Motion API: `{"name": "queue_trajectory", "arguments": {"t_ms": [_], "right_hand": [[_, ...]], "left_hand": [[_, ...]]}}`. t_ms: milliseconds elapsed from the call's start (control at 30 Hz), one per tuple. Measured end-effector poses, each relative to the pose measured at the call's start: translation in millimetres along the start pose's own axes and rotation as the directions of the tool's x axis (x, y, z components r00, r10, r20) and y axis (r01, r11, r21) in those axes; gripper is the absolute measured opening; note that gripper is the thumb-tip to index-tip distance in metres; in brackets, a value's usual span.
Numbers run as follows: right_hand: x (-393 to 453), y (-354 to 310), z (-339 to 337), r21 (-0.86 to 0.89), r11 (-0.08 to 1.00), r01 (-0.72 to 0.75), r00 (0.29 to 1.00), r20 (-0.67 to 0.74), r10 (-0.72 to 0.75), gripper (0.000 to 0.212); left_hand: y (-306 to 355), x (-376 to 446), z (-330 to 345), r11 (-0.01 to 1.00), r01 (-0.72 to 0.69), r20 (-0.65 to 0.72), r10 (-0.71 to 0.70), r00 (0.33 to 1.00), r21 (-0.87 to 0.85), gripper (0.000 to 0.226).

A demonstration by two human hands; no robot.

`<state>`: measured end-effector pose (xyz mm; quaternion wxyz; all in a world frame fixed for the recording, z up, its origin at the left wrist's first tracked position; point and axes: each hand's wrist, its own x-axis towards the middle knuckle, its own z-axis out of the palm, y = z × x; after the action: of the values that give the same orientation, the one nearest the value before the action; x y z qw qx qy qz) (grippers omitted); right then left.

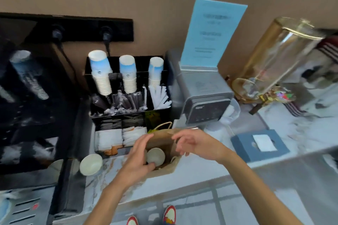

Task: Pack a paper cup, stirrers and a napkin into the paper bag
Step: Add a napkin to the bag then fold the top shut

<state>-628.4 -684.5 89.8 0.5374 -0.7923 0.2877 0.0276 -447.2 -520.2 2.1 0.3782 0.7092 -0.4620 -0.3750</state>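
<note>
A brown paper bag (161, 138) with twine handles stands open on the counter in front of me. Inside its mouth is a white paper cup (155, 155), seen from above, and my left hand (140, 153) grips it with fingers and thumb. My right hand (192, 143) hovers over the bag's right rim, fingers spread and holding nothing. Behind the bag a black organizer (128, 107) holds stacks of upside-down paper cups (128, 73), dark wrapped stirrers (126, 102), white stirrers (159, 97) and folded white napkins (109, 139).
A second white paper cup (90, 164) stands on the counter left of the bag. A grey machine (204, 100) with a blue sign (212, 33) is behind on the right, with a glass dispenser (274, 56) beyond. A blue tissue box (259, 144) lies right. A black machine (33, 87) fills the left.
</note>
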Motion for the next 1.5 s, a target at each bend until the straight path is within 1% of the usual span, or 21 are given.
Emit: {"name": "queue_trajectory", "arguments": {"t_ms": [67, 167, 233, 333, 400, 467, 533, 600, 633, 667, 767, 800, 867, 900, 933, 1000, 1033, 1167, 1200, 1333, 1500], "right_hand": [[-28, 27, -16, 0.212, 0.976, -0.047, 0.991, -0.111, 0.072, 0.024], [-59, 90, -41, 0.465, 0.87, -0.163, 0.936, -0.206, 0.286, 0.019], [-71, 138, -61, 0.5, 0.823, -0.268, 0.861, -0.259, 0.437, 0.018], [-80, 208, -104, 0.545, 0.748, -0.38, 0.704, -0.355, 0.616, 0.02], [-80, 249, -142, 0.523, 0.726, -0.446, 0.602, -0.425, 0.676, 0.021], [-79, 285, -180, 0.446, 0.726, -0.523, 0.517, -0.512, 0.686, 0.028], [-77, 317, -216, 0.33, 0.704, -0.629, 0.476, -0.552, 0.684, 0.044], [-74, 344, -244, 0.162, 0.649, -0.744, 0.473, -0.558, 0.682, 0.053], [-71, 357, -255, 0.12, 0.643, -0.757, 0.486, -0.554, 0.676, 0.055], [-69, 364, -261, 0.102, 0.637, -0.764, 0.497, -0.538, 0.681, 0.059], [-61, 397, -275, 0.089, 0.581, -0.809, 0.468, -0.499, 0.729, 0.07], [-55, 429, -285, 0.112, 0.573, -0.812, 0.46, -0.481, 0.746, 0.076], [-54, 434, -286, 0.109, 0.55, -0.828, 0.457, -0.437, 0.775, 0.095], [-52, 449, -292, 0.143, 0.567, -0.811, 0.47, -0.419, 0.777, 0.096], [-54, 447, -293, 0.2, 0.609, -0.768, 0.492, -0.426, 0.76, 0.086], [-64, 396, -286, 0.337, 0.627, -0.703, 0.501, -0.392, 0.772, 0.058], [-67, 373, -283, 0.412, 0.638, -0.651, 0.522, -0.367, 0.77, 0.053], [-78, 292, -271, 0.55, 0.693, -0.466, 0.662, -0.302, 0.686, 0.033], [-81, 265, -263, 0.561, 0.697, -0.447, 0.674, -0.302, 0.674, 0.029], [-80, 176, -226, 0.523, 0.773, -0.359, 0.81, -0.237, 0.537, 0.028], [-66, 41, -147, 0.498, 0.834, -0.236, 0.959, -0.016, 0.281, 0.028]], "left_hand": [[3, 4, 5, 1.0, -0.003, 0.005, 0.003, 1.0, -0.029, 0.087], [11, 8, 15, 1.0, -0.006, 0.002, 0.006, 1.0, -0.018, 0.085], [16, 11, 20, 1.0, 0.003, -0.018, -0.003, 1.0, -0.015, 0.082], [21, 14, 26, 1.0, 0.025, -0.097, -0.026, 0.995, -0.016, 0.078], [21, 12, 30, 0.997, 0.066, -0.162, -0.071, 0.984, -0.041, 0.076], [20, 8, 33, 0.995, 0.079, -0.223, -0.092, 0.97, -0.066, 0.075], [20, 8, 37, 0.993, 0.099, -0.266, -0.112, 0.957, -0.064, 0.073], [24, 7, 43, 0.992, 0.109, -0.304, -0.124, 0.945, -0.066, 0.07], [27, 6, 46, 0.99, 0.113, -0.315, -0.135, 0.94, -0.089, 0.069], [32, 5, 49, 0.986, 0.122, -0.318, -0.153, 0.936, -0.117, 0.068], [39, 3, 54, 0.98, 0.146, -0.332, -0.183, 0.925, -0.134, 0.068], [40, 2, 56, 0.98, 0.152, -0.339, -0.189, 0.922, -0.132, 0.069], [41, 2, 57, 0.976, 0.164, -0.345, -0.203, 0.916, -0.14, 0.07], [41, 2, 57, 0.977, 0.166, -0.346, -0.204, 0.916, -0.136, 0.07], [42, 2, 58, 0.978, 0.165, -0.348, -0.2, 0.916, -0.128, 0.071], [42, 3, 58, 0.981, 0.161, -0.354, -0.191, 0.916, -0.112, 0.072], [41, 3, 57, 0.981, 0.163, -0.357, -0.191, 0.914, -0.106, 0.072], [42, 3, 57, 0.981, 0.155, -0.353, -0.185, 0.917, -0.113, 0.076], [41, 3, 58, 0.981, 0.152, -0.354, -0.185, 0.917, -0.119, 0.077], [37, 2, 58, 0.98, 0.151, -0.353, -0.186, 0.917, -0.127, 0.078], [35, -2, 58, 0.984, 0.127, -0.321, -0.162, 0.933, -0.128, 0.083]]}}
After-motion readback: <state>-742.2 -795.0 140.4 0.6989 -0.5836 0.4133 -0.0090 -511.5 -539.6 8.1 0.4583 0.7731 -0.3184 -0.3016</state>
